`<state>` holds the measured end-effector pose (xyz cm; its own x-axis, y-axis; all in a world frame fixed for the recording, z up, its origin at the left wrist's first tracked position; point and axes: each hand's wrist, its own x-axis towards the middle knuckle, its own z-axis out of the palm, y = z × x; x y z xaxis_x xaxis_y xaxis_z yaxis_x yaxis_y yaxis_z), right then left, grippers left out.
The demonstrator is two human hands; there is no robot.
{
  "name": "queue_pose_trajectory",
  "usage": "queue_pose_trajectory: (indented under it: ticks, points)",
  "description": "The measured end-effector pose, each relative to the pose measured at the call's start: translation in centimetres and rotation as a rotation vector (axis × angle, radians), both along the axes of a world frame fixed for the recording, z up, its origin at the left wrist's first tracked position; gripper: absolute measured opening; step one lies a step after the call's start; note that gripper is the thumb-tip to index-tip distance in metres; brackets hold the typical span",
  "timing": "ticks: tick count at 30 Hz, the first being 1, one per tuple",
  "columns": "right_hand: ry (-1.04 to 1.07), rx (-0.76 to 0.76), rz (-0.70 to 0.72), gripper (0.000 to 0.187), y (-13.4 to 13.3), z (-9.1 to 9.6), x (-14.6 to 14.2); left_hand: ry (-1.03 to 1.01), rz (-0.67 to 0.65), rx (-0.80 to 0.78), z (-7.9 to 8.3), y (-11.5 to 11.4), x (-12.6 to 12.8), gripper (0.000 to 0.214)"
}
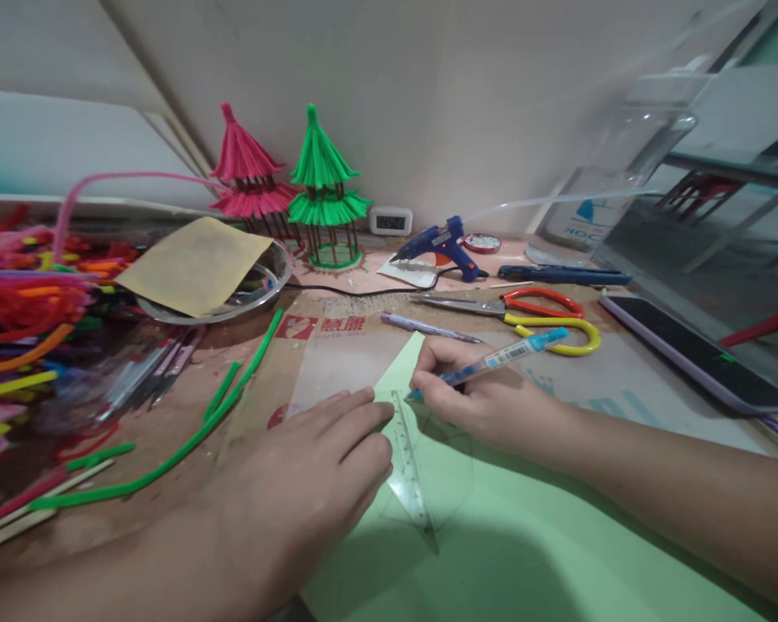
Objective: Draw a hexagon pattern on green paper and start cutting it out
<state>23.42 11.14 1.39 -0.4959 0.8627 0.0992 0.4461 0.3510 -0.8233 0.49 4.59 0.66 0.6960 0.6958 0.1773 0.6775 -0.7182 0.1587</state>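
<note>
A blue pen [513,352] is gripped between the fingers and thumb of my right hand [486,402], its tip down near the top of a clear triangular ruler [410,453]. Under the ruler lies a sheet of light green paper [525,544] with faint drawn lines. My left hand [317,471] rests flat with fingers stretched out, its fingertips on the ruler's left edge and hiding part of it. Just beyond the paper lie a purple pen [431,328] and scissors [525,308] with red and yellow handles.
Pink [246,155] and green pagoda models [324,181] stand by the wall, beside a small clock [391,221] and a blue glue gun [447,246]. A metal bowl [278,281], fuzzy stems [26,302] and green stems [220,415] lie left. A phone [700,350] and cutter [564,276] lie right.
</note>
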Motion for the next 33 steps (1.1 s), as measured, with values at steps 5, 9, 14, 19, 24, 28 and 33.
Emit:
queue_pose_trajectory:
  ticks: [5,9,14,19,24,28,33]
  points:
    - [-0.010,-0.011,-0.006,0.011,0.0,0.1,-0.1,0.015,-0.024,0.009,0.3,0.1,-0.3,0.016]
    - [0.003,-0.020,-0.006,0.012,-0.1,0.1,-0.1,0.070,-0.083,0.094,0.8,0.4,-0.4,0.021]
    - [0.005,-0.011,0.010,0.011,0.1,0.1,-0.1,0.075,-0.106,0.143,1.0,0.3,-0.2,0.024]
    - [0.020,-0.023,0.011,0.011,0.1,0.2,-0.1,0.085,-0.104,0.130,1.2,0.3,0.0,0.025]
    - [0.005,-0.005,0.015,0.011,0.0,0.2,0.0,0.067,-0.106,0.131,1.2,0.3,-0.1,0.025]
    - [0.005,-0.012,0.008,0.012,0.0,0.1,0.0,0.083,-0.085,0.110,0.9,0.3,-0.1,0.025]
    - [-0.001,-0.003,0.015,0.012,0.0,0.1,0.0,0.077,-0.102,0.129,0.8,0.5,0.0,0.025]
